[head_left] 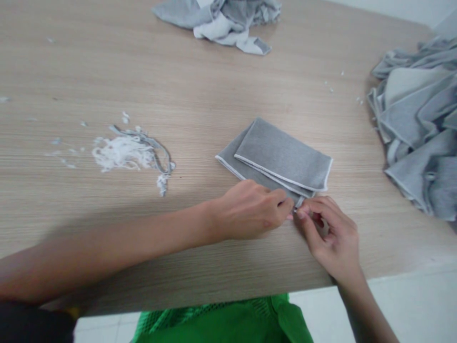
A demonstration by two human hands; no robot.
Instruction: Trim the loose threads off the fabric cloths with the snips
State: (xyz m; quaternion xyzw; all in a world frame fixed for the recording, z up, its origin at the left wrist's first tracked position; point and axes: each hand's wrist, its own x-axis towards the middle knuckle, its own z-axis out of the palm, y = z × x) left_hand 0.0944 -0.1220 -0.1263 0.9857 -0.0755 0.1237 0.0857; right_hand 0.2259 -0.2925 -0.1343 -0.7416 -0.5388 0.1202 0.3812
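Note:
A grey cloth (pixel 285 152) with white overlocked edges lies folded on the table in front of me. My left hand (pixel 255 209) is closed at its near edge, knuckles up. A small pinkish bit shows by those fingertips, but what they hold is mostly hidden. From the right, my right hand (pixel 330 233) pinches the cloth's near corner between thumb and forefinger, where a short pale strip sticks out. The fingertips of both hands almost meet there.
White thread clippings (pixel 123 152) with a grey strip (pixel 164 155) lie to the left. A crumpled heap of grey cloths (pixel 421 124) covers the right side, and more grey and white cloth (pixel 228 26) lies at the back. The wooden table's (pixel 160 276) front edge is close to me.

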